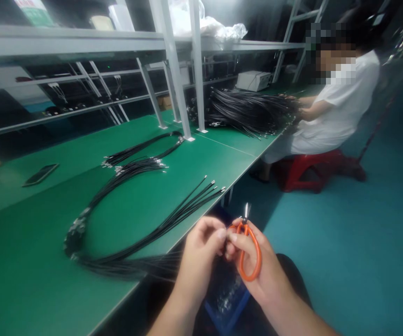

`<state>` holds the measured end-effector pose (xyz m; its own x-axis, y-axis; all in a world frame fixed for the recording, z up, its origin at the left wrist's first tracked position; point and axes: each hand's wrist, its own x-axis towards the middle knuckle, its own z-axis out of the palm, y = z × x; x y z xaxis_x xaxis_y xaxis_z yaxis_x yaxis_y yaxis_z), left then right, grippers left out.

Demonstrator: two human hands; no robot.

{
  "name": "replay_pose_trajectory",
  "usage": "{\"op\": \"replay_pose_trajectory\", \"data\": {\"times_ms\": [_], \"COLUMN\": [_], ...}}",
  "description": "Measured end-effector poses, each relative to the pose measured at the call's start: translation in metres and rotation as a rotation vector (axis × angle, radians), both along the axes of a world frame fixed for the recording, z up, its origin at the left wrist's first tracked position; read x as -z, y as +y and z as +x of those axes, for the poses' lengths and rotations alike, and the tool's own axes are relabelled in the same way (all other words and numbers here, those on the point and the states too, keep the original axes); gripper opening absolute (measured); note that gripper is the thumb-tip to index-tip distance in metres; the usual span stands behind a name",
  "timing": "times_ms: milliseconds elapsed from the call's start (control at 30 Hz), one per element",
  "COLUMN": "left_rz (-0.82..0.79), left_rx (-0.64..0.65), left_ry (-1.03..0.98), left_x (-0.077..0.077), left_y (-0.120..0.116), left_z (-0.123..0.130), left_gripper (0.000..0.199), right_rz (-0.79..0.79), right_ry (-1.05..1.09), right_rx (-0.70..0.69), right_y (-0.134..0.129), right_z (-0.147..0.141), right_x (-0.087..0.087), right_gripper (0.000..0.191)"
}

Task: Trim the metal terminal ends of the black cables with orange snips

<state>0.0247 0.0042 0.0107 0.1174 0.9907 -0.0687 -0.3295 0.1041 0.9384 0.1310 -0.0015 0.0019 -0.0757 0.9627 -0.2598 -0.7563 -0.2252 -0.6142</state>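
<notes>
My right hand [262,261] is closed round a pair of scissors [257,266] with orange loop handles, their short metal blades pointing up and away from me. Its thumb and finger also meet the fingertips of my left hand [203,247] just off the bench edge. My left hand is pinched on something small and dark, too blurred to name. A curved bundle of thin black cables [99,196] with silvery ends lies on the green bench, and its lower strands run behind my left wrist. Loose cable ends [187,205] fan out near the bench edge.
Below my hands sits a blue bin [227,308] with small bits inside. Another cable bundle [141,144] and a phone [40,174] lie on the green bench [22,242]. Shelf posts [178,74] rise from it. A co-worker [348,98] sits beside a large cable pile [246,109].
</notes>
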Motion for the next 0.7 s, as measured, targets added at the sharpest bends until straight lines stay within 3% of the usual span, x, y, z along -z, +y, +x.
{"op": "replay_pose_trajectory", "data": {"times_ms": [167,233,367,467,533,600,700], "left_rz": [0.079,0.204,0.595,0.74,0.731,0.616,0.335], "left_rx": [-0.043,-0.132,-0.25,-0.281,-0.317,-0.28,-0.044], "left_ry": [0.136,0.361,0.9,1.064,1.063,0.975,0.725], "left_x": [0.002,0.001,-0.005,-0.006,-0.005,-0.006,-0.008], "left_y": [0.001,0.0,-0.002,-0.002,-0.002,-0.002,-0.004], "left_z": [-0.008,-0.013,-0.016,-0.018,-0.02,-0.022,-0.021], "left_gripper": [0.012,0.006,0.023,0.02,0.018,0.018,0.012], "right_rz": [-0.017,-0.019,0.002,0.022,0.025,0.026,0.041], "right_ry": [0.01,0.006,0.015,0.015,0.012,0.013,0.033], "right_rx": [0.02,0.023,0.028,0.033,0.048,0.068,0.082], "right_y": [0.002,0.003,0.003,0.004,0.005,0.006,0.005], "right_z": [0.001,0.001,-0.001,-0.003,-0.003,-0.003,-0.006], "right_x": [-0.002,-0.003,-0.005,-0.007,-0.008,-0.009,-0.008], "right_gripper": [0.019,0.02,0.023,0.023,0.022,0.022,0.022]}}
